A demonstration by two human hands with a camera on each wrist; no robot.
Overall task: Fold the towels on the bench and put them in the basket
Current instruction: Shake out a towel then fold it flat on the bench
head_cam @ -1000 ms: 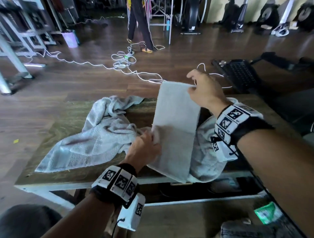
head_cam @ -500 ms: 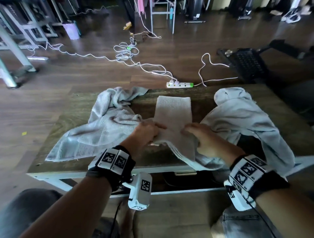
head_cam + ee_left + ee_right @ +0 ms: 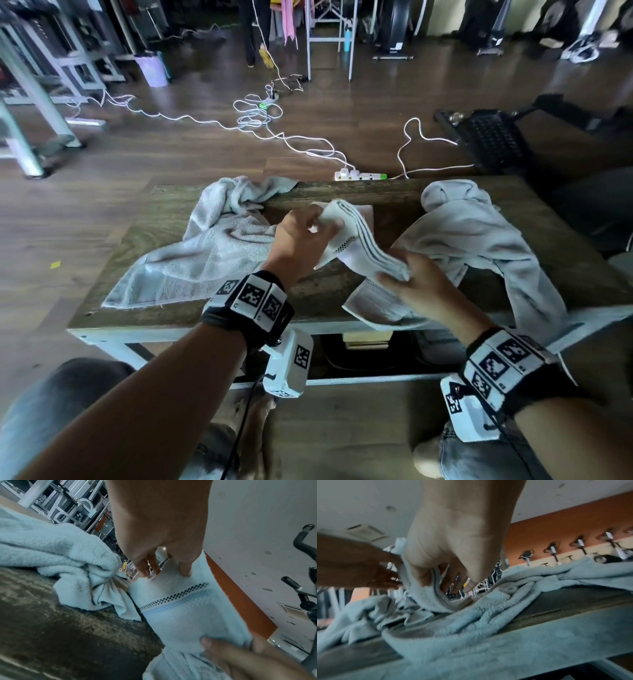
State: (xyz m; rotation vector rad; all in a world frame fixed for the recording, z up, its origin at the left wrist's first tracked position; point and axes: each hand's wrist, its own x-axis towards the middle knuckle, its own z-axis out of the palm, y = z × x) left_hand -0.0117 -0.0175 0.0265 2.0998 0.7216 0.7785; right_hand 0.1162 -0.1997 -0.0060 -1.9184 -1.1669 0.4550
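A small white towel [image 3: 356,240] with dark stripes and a checked band [image 3: 173,597] is held folded just above the wooden bench [image 3: 164,219]. My left hand [image 3: 318,222] pinches its far end, thumb and fingers [image 3: 144,568] on the cloth. The near end sits in my right hand [image 3: 394,270], whose thumb and fingers [image 3: 423,577] curl round the stacked layers. The towel's lower part [image 3: 380,308] trails over the bench's front edge. A crumpled grey towel [image 3: 212,253] lies left of the hands, another grey towel [image 3: 479,233] on the right. No basket is in view.
The right grey towel hangs over the bench's front rail [image 3: 589,315]. Beyond the bench, white cables and a power strip [image 3: 359,176] lie on the wooden floor. A black machine base [image 3: 489,140] stands at far right, metal frames [image 3: 30,102] at far left. A person's legs [image 3: 250,31] show far back.
The white towel lay flat on the bench with both hands at its near end; now it is lifted and folded, the left hand holding the far end up, striped band showing.
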